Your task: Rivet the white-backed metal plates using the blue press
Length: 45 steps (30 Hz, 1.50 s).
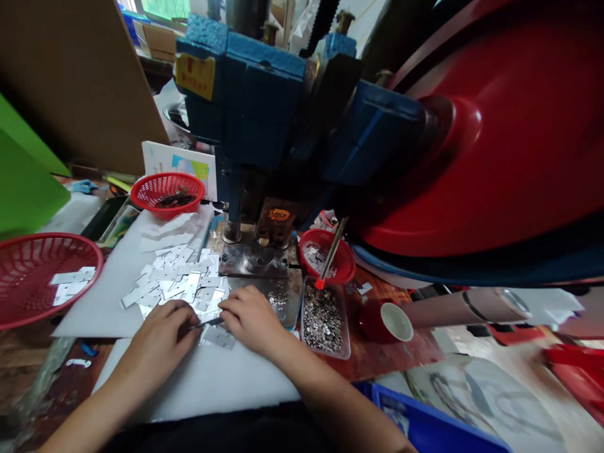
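Observation:
Both hands meet low in front of the blue press (262, 107). My left hand (163, 336) is closed, its thumb and fingers pinching the left end of a thin metal plate (210, 316). The plate's right end is between the fingers of my right hand (250, 318). A dark edge shows along the plate near the left fingertips; I cannot tell whether it is a separate tool. Just beyond my hands lies a loose pile of flat silvery metal plates (172, 274), some with small holes. The steel die (255, 259) of the press stands behind my right hand.
A red basket (97, 277) with a few plates stands at left; another red basket (167, 179) holds dark parts. Right of the press are a red bowl (350, 270), a clear tray (346, 349) of small metal bits and a cup (396, 322). A big red flywheel (509, 126) overhangs the right.

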Motion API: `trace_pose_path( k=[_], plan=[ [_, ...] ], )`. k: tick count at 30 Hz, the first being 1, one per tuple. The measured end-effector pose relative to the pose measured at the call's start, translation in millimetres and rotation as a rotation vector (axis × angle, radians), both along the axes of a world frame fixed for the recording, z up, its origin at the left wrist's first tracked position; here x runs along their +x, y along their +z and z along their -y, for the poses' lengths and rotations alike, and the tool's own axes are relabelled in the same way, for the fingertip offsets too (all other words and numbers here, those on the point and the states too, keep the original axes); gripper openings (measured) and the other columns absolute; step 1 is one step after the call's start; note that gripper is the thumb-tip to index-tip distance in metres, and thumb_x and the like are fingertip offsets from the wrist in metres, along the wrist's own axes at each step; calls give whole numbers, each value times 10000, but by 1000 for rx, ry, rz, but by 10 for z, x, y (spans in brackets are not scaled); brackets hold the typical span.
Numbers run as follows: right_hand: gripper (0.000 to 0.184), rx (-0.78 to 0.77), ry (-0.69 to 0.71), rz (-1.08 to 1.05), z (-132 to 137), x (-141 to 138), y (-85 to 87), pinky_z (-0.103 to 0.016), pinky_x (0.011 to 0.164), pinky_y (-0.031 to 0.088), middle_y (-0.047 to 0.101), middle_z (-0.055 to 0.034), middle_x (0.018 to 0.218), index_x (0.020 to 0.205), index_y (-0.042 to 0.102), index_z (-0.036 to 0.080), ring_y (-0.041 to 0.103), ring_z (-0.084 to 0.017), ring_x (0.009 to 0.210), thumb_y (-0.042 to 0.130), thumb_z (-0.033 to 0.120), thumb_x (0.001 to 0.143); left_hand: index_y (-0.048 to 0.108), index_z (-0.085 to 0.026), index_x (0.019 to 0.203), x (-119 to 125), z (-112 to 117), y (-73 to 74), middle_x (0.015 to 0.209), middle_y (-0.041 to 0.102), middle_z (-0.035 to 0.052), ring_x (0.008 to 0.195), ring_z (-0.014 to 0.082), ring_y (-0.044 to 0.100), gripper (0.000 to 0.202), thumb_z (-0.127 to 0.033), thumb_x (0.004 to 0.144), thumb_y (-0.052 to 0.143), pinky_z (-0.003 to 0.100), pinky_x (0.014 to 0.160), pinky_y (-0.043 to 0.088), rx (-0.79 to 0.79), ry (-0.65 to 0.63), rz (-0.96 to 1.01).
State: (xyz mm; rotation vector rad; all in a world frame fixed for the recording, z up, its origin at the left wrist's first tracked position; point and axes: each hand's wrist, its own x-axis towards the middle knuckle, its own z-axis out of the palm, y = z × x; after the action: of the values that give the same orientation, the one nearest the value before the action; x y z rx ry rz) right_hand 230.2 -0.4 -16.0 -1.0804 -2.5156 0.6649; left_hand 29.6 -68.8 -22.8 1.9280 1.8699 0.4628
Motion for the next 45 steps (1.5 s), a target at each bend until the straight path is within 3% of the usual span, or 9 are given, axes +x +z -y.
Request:
trace_pose_path(
  k=[4,8,10,14,17,23,26,35,45],
  plan=[
    [175,-173,8,-155,-13,-63,48,-285,839,412,683,-22,978,989,671,240,574,-163,922,521,273,903,618,-255,887,-6,4,143,831,664,9,751,197,613,250,-458,843,479,308,658,467,-49,102,84],
    [200,-665,-129,-468,-29,-67,76,-227,622,472,681,23,735,962,649,218,624,-126,668,467,262,892,630,-259,870,23,-78,200,962,668,22,910,211,615,181,-387,825,511,339,796,478,147,31,170],
    [185,-770,-223,-604,-34,-40,60,-206,552,464,657,32,701,958,640,203,611,-115,608,507,229,832,628,-257,923,86,-153,189,1111,634,41,1025,226,591,171,-326,816,513,380,866,475,170,-8,284],
    [317,-689,-363,-764,-58,60,13,-221,616,485,639,26,737,1074,621,213,622,-125,684,520,186,775,515,-221,1190,284,-334,156,1110,642,83,886,204,649,401,-321,802,526,361,760,527,-36,21,643],
    [319,-617,-414,-761,-105,146,12,-256,674,503,665,4,798,1075,634,215,638,-147,733,509,191,783,574,-187,1132,430,-507,179,897,696,48,754,195,652,405,-408,794,546,331,683,521,-110,92,676],
    [135,-49,-526,-499,-439,268,82,-319,827,459,663,-32,877,882,685,216,596,-189,877,571,210,809,681,-218,913,651,-1034,228,947,687,29,918,205,617,286,-434,809,526,330,836,475,128,79,524],
    [108,74,-570,-428,-694,285,81,-316,833,453,627,-44,882,839,685,205,577,-191,889,585,184,803,694,-199,897,714,-1307,184,951,661,58,957,224,593,305,-423,814,503,363,887,448,219,60,442],
    [228,-68,-623,-400,-1074,262,-23,-316,855,465,583,-36,915,893,643,193,566,-190,909,604,90,693,668,-169,1015,774,-1708,-17,1019,697,65,990,248,613,378,-340,769,437,365,896,464,129,10,431],
    [239,-102,-606,-410,-1093,231,-26,-303,866,459,587,-42,918,901,663,186,569,-192,926,581,86,700,672,-215,933,762,-1783,65,964,715,34,943,253,629,295,-318,737,477,341,862,485,117,-44,334]
  ],
)
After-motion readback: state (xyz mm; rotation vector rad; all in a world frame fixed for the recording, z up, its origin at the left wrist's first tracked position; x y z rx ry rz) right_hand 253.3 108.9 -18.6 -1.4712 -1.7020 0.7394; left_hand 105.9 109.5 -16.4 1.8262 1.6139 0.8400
